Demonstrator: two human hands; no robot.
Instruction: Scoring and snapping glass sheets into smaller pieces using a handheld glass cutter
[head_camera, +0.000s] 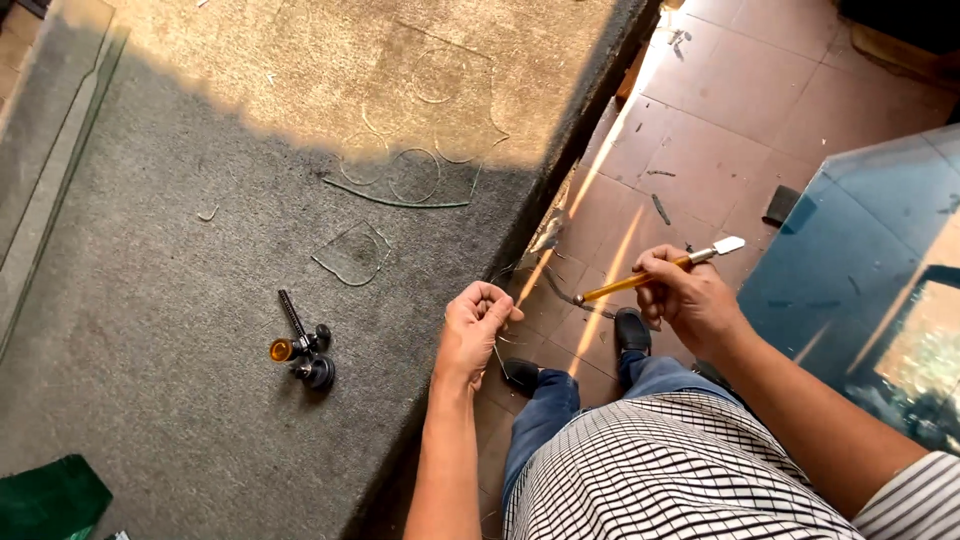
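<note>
The thin curved glass offcut (500, 352) is hanging just off the table's edge, right of the frame's centre, and the left hand (474, 328) is closing tightly around its upper end, fingers curled into a near fist. The right hand (690, 298) is gripping a yellow-handled glass cutter (650, 277) with all fingers wrapped around the shaft, its metal head pointing toward the left hand and its flat pale end sticking out to the upper right.

For this to go cleanly, the left hand is probably best keeping its pinch close to the break line, with the tool tapping or levering lightly so the sliver does not shatter toward the legs and black shoes (630, 330) below.

The table (180, 200), covered in grey carpet, is ending in a sharp diagonal edge running from upper right to lower centre; both hands are working beyond it, over the tiled floor (740, 110). A small cut glass piece (352, 252) and a larger sheet with circular cut-outs (420, 150) are lying on the carpet above the left hand, and a black circle cutter with an amber cap (303, 350) is sitting well to its left. A big blue-tinted pane (860, 240) is leaning at the right, close to the right elbow, so room is tighter there.
</note>
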